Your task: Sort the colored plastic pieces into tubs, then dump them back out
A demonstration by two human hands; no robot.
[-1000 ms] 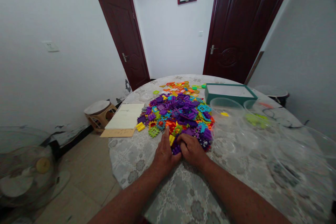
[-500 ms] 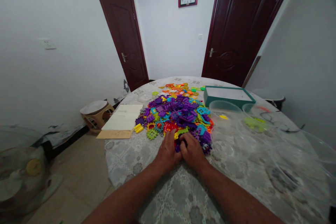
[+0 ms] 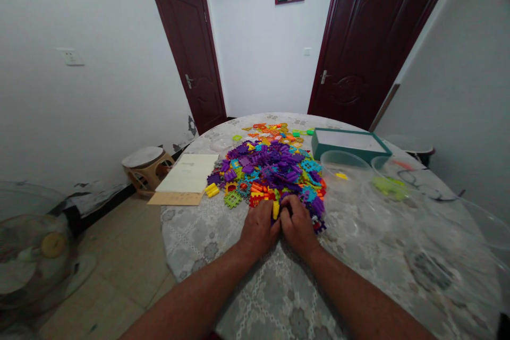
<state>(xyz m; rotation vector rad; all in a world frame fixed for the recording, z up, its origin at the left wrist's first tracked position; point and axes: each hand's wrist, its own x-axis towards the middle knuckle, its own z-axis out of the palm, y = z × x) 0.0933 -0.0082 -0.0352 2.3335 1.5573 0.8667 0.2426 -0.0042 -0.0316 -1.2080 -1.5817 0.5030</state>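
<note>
My left hand (image 3: 260, 227) and my right hand (image 3: 298, 224) meet at the near edge of a heap of plastic building blocks (image 3: 271, 162), mostly purple. A yellow building block (image 3: 275, 210) stands up at the fingertips of my left hand, which is closed on it. The fingers of my right hand are curled and pressed together beside that block; what they pinch is hidden. Just beyond the left fingers lie red blocks (image 3: 258, 199) in the heap. Left of it are a lime green block (image 3: 232, 200) and yellow blocks (image 3: 212, 190).
Clear plastic tubs (image 3: 345, 162) stand on the right of the round table (image 3: 203, 255), behind them a green-edged box (image 3: 350, 142). Paper sheets (image 3: 185, 172) lie at the left edge. A stool (image 3: 145, 162) and a fan (image 3: 35, 255) are on the floor.
The yellow block has turned more upright between my hands. Both hands stay together at the heap's near edge, and red and orange blocks behind them show more. The view has shifted slightly.
</note>
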